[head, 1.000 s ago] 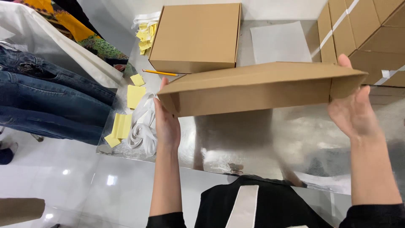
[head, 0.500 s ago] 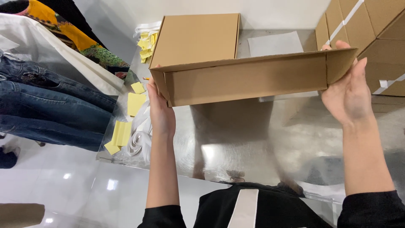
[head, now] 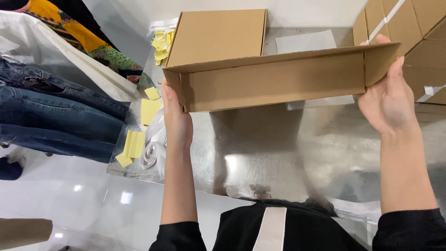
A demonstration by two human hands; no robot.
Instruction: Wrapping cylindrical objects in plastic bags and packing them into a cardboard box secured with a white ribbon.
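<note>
I hold a flat brown cardboard box (head: pixel 274 81) up over a shiny metal table (head: pixel 260 153), its long side wall facing me. My left hand (head: pixel 175 116) grips the box's left end. My right hand (head: pixel 389 95) grips its right end, thumb along the end flap. Behind it a second closed cardboard box (head: pixel 218 32) lies flat on the table.
Yellow paper slips (head: pixel 149 110) and white strips (head: pixel 155 144) lie at the table's left edge. Blue jeans (head: pixel 55 116) hang at the left. Stacked taped cartons (head: pixel 418 32) stand at the far right. A white sheet (head: pixel 304 41) lies at the back.
The box has been lifted and tilted away from me, so its top face has turned out of sight and its side wall now faces me. Both hands rose with it.
</note>
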